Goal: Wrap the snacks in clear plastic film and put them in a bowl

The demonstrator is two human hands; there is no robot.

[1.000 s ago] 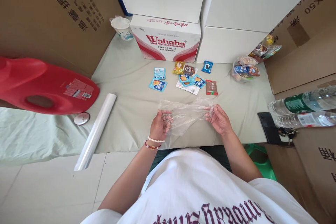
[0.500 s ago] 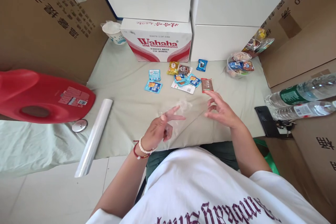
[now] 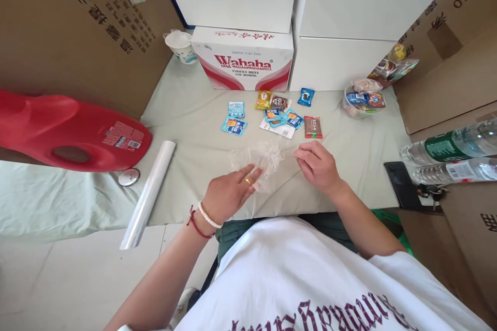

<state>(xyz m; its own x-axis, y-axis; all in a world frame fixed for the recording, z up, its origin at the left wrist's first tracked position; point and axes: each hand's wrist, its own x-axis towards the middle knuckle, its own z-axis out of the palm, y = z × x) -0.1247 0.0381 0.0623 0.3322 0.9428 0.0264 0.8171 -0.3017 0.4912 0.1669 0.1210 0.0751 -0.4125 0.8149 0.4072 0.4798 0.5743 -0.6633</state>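
Observation:
A crumpled sheet of clear plastic film [image 3: 267,158] lies on the cloth in front of me. My left hand [image 3: 231,189], with a ring and bracelets, rests its outstretched fingers flat on the film's lower left. At the film's right side, my right hand [image 3: 316,165] is closed in a pinch on its edge. Just beyond the right hand is a brown snack packet [image 3: 312,127]. Behind the film sit several blue snack packets [image 3: 274,116], a yellow packet [image 3: 263,99] and a dark round one [image 3: 279,103].
On the left are a red jug [image 3: 89,134], a round tin [image 3: 129,177] and a roll of film [image 3: 149,194]. A Wahaba carton [image 3: 244,64] and a paper cup [image 3: 182,46] stand behind. Rightward are a snack tub [image 3: 361,103], bottles [image 3: 446,147] and a phone [image 3: 402,186].
My left hand has flattened onto the film, its fingers now spread over it. My right hand has gone from open to a pinch at the film's edge. The view has shifted slightly.

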